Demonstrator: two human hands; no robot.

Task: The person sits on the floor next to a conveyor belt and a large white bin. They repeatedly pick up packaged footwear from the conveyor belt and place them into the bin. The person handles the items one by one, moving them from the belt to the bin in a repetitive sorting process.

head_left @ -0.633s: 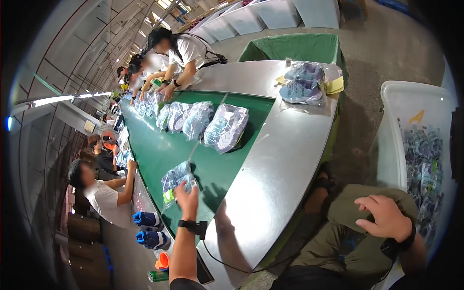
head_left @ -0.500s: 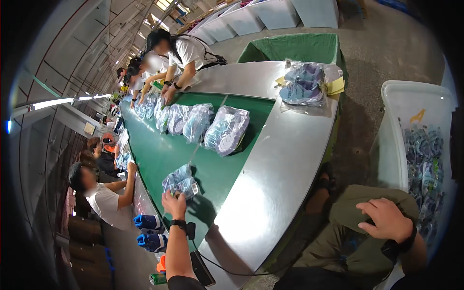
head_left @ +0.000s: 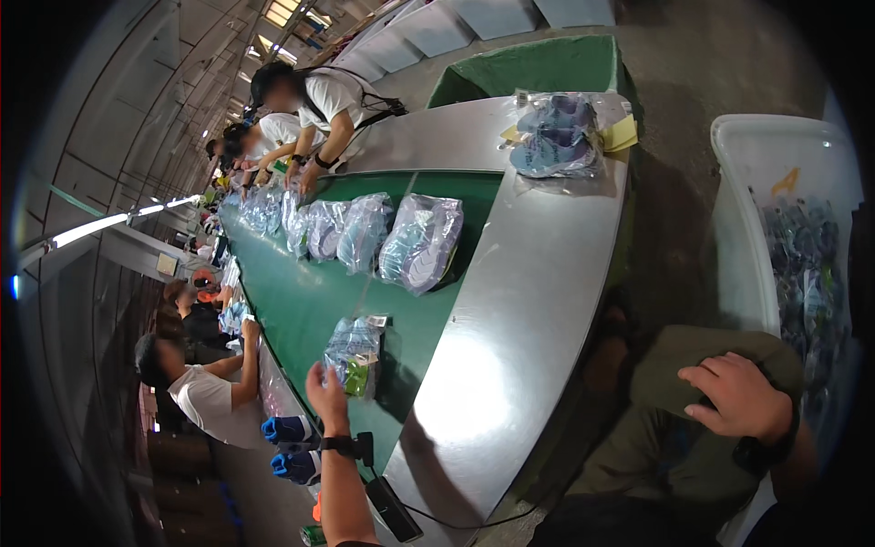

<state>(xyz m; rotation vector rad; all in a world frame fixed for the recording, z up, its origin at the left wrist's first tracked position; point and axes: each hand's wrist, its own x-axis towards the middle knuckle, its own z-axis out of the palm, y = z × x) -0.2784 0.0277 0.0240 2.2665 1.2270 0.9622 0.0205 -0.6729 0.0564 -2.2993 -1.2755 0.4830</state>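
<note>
A clear plastic bag of blue-grey shoes (head_left: 352, 339) lies on the near part of the green conveyor belt (head_left: 301, 287), with a green tag showing through it. My left hand (head_left: 326, 398) is at the left side of this bag, fingers stretched and thumb apart; whether it still touches the plastic I cannot tell. Farther up the belt is a row of several similar bags, the closest a large bag of purple and teal shoes (head_left: 422, 242). Over on the right, my right hand (head_left: 740, 398) rests on my knee (head_left: 720, 360) with its fingers spread, holding nothing.
A metal ledge (head_left: 510, 273) borders the belt; another shoe bag (head_left: 556, 141) with yellow paper lies on it. Right stands a white bin (head_left: 743, 228) of bagged items, behind the ledge a green bin (head_left: 538, 68). Blue shoes (head_left: 290, 447) sit left. Co-workers line the belt.
The near shoe bag has turned, so its green tag now shows. My left hand's fingers have loosened from it. My right hand stays on my knee; the whole view has shifted slightly.
</note>
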